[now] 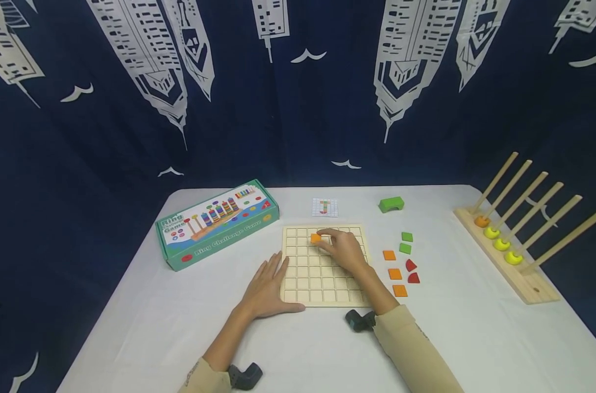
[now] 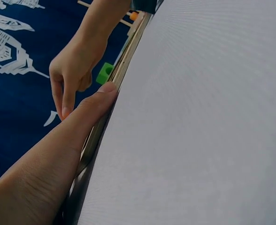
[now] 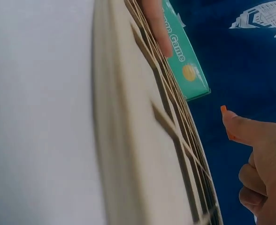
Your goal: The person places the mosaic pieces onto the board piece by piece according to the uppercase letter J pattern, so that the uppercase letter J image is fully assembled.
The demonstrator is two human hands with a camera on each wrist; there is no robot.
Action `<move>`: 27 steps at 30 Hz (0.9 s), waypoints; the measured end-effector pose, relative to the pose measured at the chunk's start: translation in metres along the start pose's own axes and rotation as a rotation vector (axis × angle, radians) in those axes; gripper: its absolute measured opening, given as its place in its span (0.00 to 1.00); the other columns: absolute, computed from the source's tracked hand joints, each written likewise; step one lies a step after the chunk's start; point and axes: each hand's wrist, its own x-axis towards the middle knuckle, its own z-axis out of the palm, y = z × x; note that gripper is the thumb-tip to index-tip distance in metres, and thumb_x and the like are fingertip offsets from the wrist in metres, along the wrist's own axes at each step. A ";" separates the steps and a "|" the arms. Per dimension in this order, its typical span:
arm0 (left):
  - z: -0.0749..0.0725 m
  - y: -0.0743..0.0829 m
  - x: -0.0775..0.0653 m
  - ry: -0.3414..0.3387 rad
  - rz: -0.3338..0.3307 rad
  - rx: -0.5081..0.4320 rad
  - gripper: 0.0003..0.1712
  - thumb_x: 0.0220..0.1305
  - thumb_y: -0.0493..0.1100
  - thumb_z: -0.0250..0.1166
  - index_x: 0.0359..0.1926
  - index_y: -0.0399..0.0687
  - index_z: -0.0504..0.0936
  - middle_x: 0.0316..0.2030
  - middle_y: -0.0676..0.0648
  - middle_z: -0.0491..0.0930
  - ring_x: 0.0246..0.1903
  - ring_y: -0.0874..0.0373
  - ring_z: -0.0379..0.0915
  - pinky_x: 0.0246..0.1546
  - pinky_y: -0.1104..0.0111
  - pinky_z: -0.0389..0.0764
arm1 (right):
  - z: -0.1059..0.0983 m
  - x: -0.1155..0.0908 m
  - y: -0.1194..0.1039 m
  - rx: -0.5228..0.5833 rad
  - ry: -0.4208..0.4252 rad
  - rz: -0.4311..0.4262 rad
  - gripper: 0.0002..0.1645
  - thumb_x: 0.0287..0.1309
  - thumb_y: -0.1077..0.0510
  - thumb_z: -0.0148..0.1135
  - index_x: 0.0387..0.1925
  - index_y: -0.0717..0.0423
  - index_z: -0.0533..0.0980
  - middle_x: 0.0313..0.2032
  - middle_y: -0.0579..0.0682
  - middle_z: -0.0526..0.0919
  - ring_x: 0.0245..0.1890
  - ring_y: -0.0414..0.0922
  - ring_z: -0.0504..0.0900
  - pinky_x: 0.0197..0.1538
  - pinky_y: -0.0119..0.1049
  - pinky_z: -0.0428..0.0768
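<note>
Fingers (image 1: 329, 232) of the right hand (image 1: 346, 252) pinch an orange tile (image 1: 315, 238) over the far part of the grid board (image 1: 309, 279); left hand (image 1: 267, 292) lies spread at its left edge. Tile: probably light, stiff, slightly slick; best held by opposite edges.

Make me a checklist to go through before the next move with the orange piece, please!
1. Right hand pinches the orange piece: ok.
2. Left hand is at the left side of the grid board: ok.
3. Board lies flat on the white table: ok.
4. Picture card is in sight beyond the board: ok.
5. Three loose orange squares, two green pieces and two red pieces lie right of the board: ok.
6. Exact square under the pinched piece: cannot tell; fingers and piece hide it.
</note>
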 end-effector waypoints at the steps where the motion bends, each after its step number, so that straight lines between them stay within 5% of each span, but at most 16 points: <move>1: 0.000 0.000 0.000 -0.001 -0.003 0.001 0.70 0.30 0.85 0.52 0.69 0.45 0.49 0.70 0.45 0.41 0.69 0.55 0.33 0.67 0.61 0.42 | 0.003 0.001 -0.001 -0.003 0.000 0.004 0.22 0.51 0.43 0.61 0.45 0.50 0.78 0.06 0.40 0.58 0.08 0.35 0.51 0.10 0.26 0.54; 27: -0.003 0.000 -0.001 -0.022 -0.014 0.004 0.70 0.30 0.85 0.51 0.69 0.47 0.48 0.70 0.46 0.39 0.69 0.56 0.32 0.67 0.61 0.41 | 0.023 0.011 0.005 -0.094 -0.065 0.059 0.22 0.51 0.44 0.62 0.45 0.52 0.78 0.04 0.42 0.63 0.07 0.37 0.57 0.12 0.30 0.60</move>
